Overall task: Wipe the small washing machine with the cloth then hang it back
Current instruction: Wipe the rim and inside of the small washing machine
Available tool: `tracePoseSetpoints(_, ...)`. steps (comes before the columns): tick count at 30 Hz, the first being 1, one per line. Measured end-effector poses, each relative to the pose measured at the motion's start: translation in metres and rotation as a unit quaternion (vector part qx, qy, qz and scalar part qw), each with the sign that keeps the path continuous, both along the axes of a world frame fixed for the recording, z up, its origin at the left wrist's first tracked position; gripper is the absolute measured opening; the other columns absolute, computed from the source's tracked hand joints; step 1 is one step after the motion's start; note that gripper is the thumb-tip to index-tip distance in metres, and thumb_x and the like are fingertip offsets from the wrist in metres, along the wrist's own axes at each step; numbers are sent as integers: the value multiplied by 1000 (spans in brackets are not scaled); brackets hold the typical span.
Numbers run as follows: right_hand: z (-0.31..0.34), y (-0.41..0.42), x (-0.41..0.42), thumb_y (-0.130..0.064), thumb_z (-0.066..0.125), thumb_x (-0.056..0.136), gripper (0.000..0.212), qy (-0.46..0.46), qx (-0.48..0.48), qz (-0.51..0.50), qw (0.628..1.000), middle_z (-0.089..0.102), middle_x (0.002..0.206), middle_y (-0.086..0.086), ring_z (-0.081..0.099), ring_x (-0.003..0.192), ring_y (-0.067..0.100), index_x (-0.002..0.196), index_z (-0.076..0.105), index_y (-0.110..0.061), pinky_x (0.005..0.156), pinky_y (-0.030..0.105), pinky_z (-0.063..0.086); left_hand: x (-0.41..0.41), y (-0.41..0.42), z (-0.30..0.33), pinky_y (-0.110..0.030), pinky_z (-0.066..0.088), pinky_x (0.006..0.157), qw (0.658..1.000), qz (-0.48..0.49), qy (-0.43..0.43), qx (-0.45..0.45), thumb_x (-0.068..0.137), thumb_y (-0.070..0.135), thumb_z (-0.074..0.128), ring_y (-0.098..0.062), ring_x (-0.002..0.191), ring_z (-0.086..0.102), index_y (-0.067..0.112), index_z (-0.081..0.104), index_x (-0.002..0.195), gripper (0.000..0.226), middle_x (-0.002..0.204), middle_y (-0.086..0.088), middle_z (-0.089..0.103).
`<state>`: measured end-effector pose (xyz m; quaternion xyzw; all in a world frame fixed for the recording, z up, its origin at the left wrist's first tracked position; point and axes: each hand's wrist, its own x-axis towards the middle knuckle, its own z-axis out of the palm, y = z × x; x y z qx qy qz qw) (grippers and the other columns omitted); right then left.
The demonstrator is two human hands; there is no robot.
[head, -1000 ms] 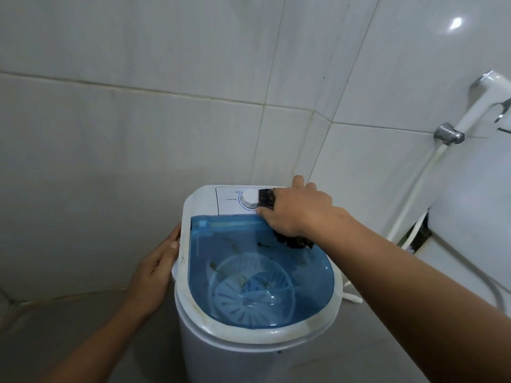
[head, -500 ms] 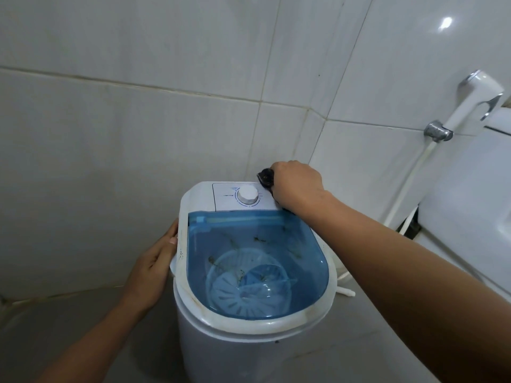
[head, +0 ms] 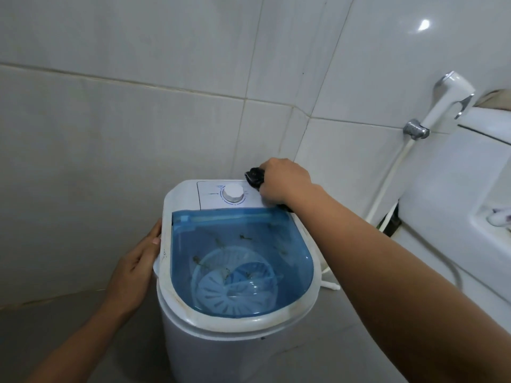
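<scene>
At upper centre, the right hand [head: 284, 182] bunches the soft, limp dark cloth [head: 255, 176]; flat-fingered left hand [head: 135, 268] steadies the light white plastic washing machine [head: 235, 352].

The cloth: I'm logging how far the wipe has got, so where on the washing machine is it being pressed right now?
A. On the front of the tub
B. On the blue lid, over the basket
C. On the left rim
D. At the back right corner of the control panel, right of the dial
D: the right hand holds the dark cloth at the panel's back right corner, just right of the white dial.
</scene>
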<state>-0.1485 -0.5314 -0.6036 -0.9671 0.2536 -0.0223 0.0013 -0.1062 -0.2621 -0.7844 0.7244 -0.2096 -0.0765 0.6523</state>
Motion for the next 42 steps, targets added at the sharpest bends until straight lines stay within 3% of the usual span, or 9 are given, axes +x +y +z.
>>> tracePoseSetpoints(3, -8, 3, -8, -44, 61, 81, 53, 12, 5, 20, 1000, 55, 123, 8, 62, 105, 33, 129, 60, -23, 84, 39, 53, -4, -2, 3, -37, 37, 112, 1000, 16, 9, 14, 114, 29, 37, -15, 140, 49, 31, 49, 156, 43, 151, 12, 50)
tracePoseSetpoints(8, -24, -7, -24, -17, 54, 90, 44, 4, -81, 57, 995, 53, 121, 10, 62, 104, 35, 133, 57, -23, 72, 36, 44, 0, 0, 0, -46, 38, 118, 1000, 4, 10, 12, 109, 44, 39, -16, 142, 51, 36, 50, 155, 48, 155, 12, 53)
tracePoseSetpoints(11, -12, -24, -24, -15, 56, 87, 36, 9, -31, 34, 999, 63, 110, 7, 64, 98, 32, 122, 64, -21, 71, 34, 47, -1, 0, 2, -43, 36, 119, 1000, 11, 7, 16, 115, 27, 37, -16, 143, 49, 32, 51, 155, 43, 156, 11, 52)
tracePoseSetpoints(15, 7, -38, -25, -10, 57, 88, 8, 11, 82, 16, 996, 60, 81, 1, 63, 90, 30, 91, 60, -16, 68, 32, 48, -2, 0, 4, -40, 35, 119, 1000, 0, 0, 16, 114, 28, 38, -14, 146, 48, 29, 51, 156, 44, 157, 9, 53)
tracePoseSetpoints(22, 24, -44, -47, -13, 63, 90, 15, 88, 117, 4, 989, 71, 93, 10, 69, 85, 29, 102, 70, -10, 69, 33, 58, -10, -3, 14, -38, 37, 115, 999, 19, 27, 24, 115, 28, 35, -15, 141, 51, 31, 54, 153, 43, 153, 8, 56)
tracePoseSetpoints(26, 19, -45, -54, -9, 59, 85, 20, 80, 111, 9, 991, 73, 91, 10, 70, 87, 31, 99, 73, -13, 78, 41, 61, -11, -1, 11, -49, 39, 120, 999, 25, 41, 25, 114, 37, 35, -19, 141, 54, 34, 56, 152, 44, 153, 3, 59)
tracePoseSetpoints(33, -2, -23, -49, -10, 55, 83, 32, 35, -26, 48, 998, 64, 94, 3, 64, 86, 28, 111, 66, -20, 56, 29, 39, -14, -3, 14, -55, 41, 118, 996, 60, 55, 32, 113, 39, 39, -25, 136, 59, 32, 61, 148, 42, 148, -2, 64)
tracePoseSetpoints(38, -21, -2, -58, -17, 59, 87, 44, 23, -120, 144, 982, 58, 112, 4, 63, 97, 29, 129, 63, -30, 66, 33, 38, -18, -5, 18, -54, 40, 119, 996, 67, 57, 24, 114, 32, 39, -24, 136, 58, 25, 62, 148, 42, 146, -4, 64)
tracePoseSetpoints(42, -13, -16, -30, -16, 56, 89, 44, -18, -76, 84, 993, 56, 120, 7, 63, 106, 32, 132, 60, -23, 72, 35, 41, -20, -8, 21, -58, 48, 111, 992, 89, 89, 18, 110, 38, 45, -34, 126, 66, 21, 69, 139, 42, 135, -11, 72)
